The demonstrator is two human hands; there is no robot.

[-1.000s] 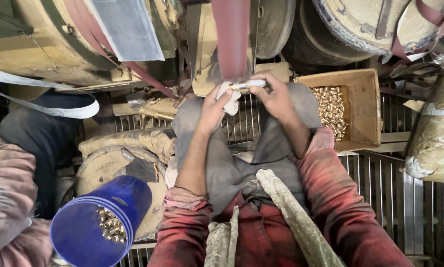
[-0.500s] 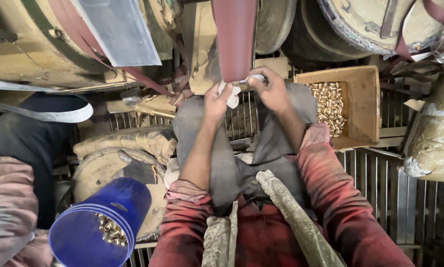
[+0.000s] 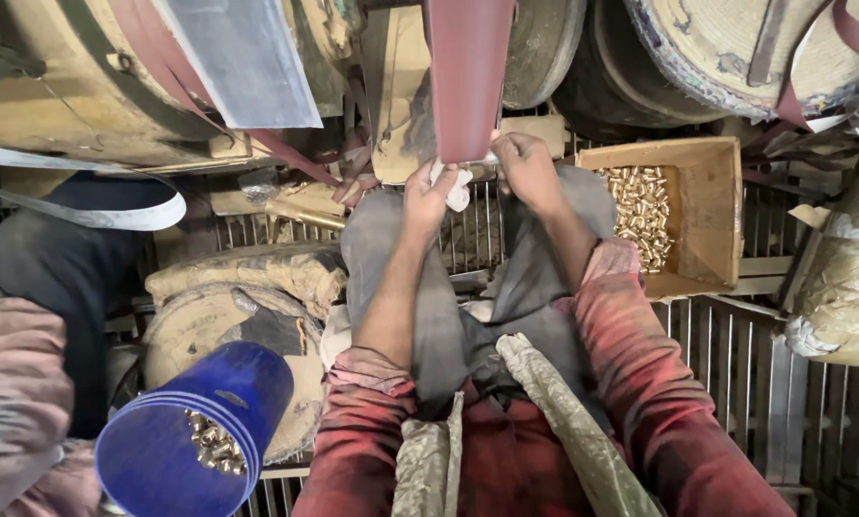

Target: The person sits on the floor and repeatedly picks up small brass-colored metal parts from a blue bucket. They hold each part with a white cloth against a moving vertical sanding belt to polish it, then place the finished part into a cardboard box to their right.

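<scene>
My left hand (image 3: 427, 199) and my right hand (image 3: 525, 165) are raised together at the lower end of a reddish-brown sanding belt (image 3: 468, 77) that runs down from above. Between them they hold a small metal piece, mostly hidden behind the belt, and a white cloth (image 3: 456, 188) sits in my left fingers. To the right stands a cardboard box (image 3: 712, 206) with several small brass parts (image 3: 640, 213). A blue bucket (image 3: 195, 431) at lower left holds more brass parts (image 3: 217, 445).
Large worn wheels and drums (image 3: 56, 86) hang across the top. A metal grate floor (image 3: 736, 383) lies under my knees. Another person's sleeve (image 3: 13, 383) is at the left edge. A wrapped bundle (image 3: 846, 278) sits at the right.
Both hands have moved up and slightly left, bringing the small piece from in front of the belt to its lower end, where the belt now hides most of it.
</scene>
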